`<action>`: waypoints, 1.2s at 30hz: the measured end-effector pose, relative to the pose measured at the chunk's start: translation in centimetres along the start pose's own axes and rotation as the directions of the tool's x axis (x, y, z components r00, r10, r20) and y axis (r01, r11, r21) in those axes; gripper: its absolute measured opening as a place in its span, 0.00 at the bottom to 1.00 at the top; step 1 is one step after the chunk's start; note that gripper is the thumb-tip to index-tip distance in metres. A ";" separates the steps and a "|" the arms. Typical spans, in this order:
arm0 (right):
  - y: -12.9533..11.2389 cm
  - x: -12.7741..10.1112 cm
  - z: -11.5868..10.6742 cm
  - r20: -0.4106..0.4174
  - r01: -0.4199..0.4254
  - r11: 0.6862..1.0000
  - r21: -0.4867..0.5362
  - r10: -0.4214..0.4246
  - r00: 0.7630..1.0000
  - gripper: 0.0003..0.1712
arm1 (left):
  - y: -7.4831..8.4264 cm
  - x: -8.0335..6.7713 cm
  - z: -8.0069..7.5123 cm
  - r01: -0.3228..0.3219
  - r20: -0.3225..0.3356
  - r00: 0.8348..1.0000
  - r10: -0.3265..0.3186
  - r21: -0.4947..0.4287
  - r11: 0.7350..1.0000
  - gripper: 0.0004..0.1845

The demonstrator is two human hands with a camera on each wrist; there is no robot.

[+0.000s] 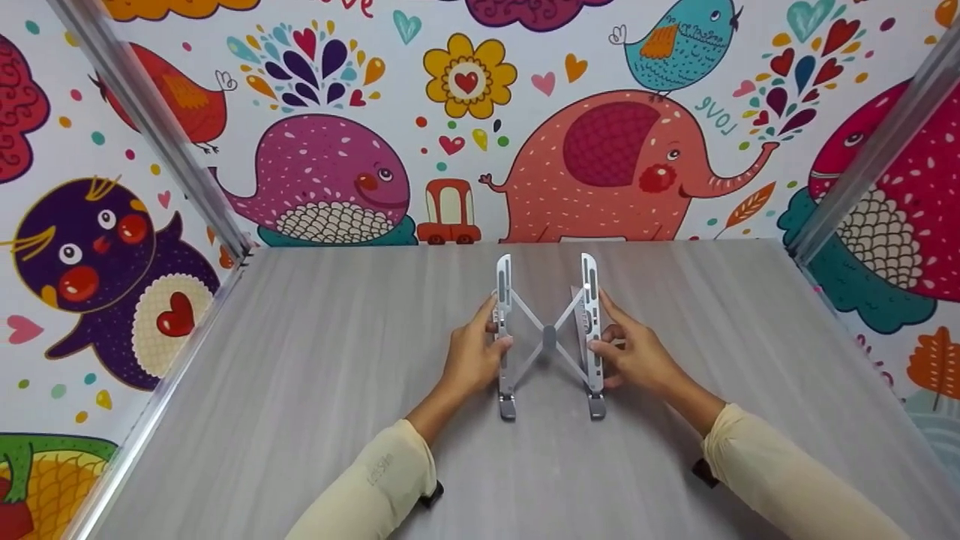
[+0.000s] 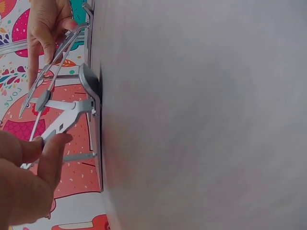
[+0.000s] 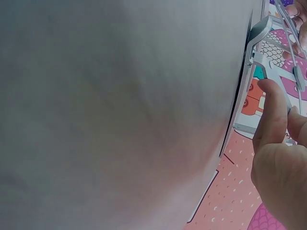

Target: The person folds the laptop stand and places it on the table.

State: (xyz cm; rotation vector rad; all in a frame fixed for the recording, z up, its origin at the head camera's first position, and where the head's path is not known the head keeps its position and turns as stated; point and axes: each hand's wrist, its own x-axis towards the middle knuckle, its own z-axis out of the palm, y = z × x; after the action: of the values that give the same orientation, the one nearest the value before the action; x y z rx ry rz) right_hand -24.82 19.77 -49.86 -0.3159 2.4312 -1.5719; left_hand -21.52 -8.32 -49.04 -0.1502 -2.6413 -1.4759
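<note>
A silver folding laptop stand (image 1: pixel 550 339) stands on the table, its two slotted side arms apart and its crossed struts joined at a grey hub. My left hand (image 1: pixel 472 354) pinches the left arm between thumb and fingers. On the other side, my right hand (image 1: pixel 639 354) grips the right arm the same way. Small hinged feet (image 1: pixel 508 407) tip the near ends of both arms. In the left wrist view, the upper arms of the stand (image 2: pixel 67 117) slope up from base bars lying along the tabletop. The right wrist view has my thumb (image 3: pixel 272 103) against the arm.
A grey wood-grain table (image 1: pixel 360 420) spreads around the stand. Behind it rises a wall panel with cartoon animals (image 1: pixel 450 142). Metal frame posts (image 1: pixel 161 142) stand at the left and right back corners.
</note>
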 end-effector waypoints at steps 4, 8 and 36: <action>0.3 -0.3 0.0 -0.002 -0.014 1.000 -0.003 0.014 1.000 0.56 | 0.0 -0.1 0.5 -0.007 0.006 1.000 0.007 0.005 1.000 0.39; 0.5 -0.7 0.5 -0.001 -0.027 1.000 -0.007 0.027 1.000 0.55 | -0.1 -0.6 0.7 0.002 0.010 1.000 -0.002 0.006 1.000 0.40; -0.7 0.4 1.0 -0.019 0.009 1.000 -0.001 -0.009 1.000 0.56 | 0.6 0.5 1.2 -0.051 -0.027 0.998 0.051 0.007 0.999 0.39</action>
State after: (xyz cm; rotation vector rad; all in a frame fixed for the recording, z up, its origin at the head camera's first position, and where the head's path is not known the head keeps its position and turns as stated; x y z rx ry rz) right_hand -24.86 18.50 -49.69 -0.3137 2.4488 -1.5843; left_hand -21.99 -7.00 -49.11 -0.1945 -2.6005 -1.4436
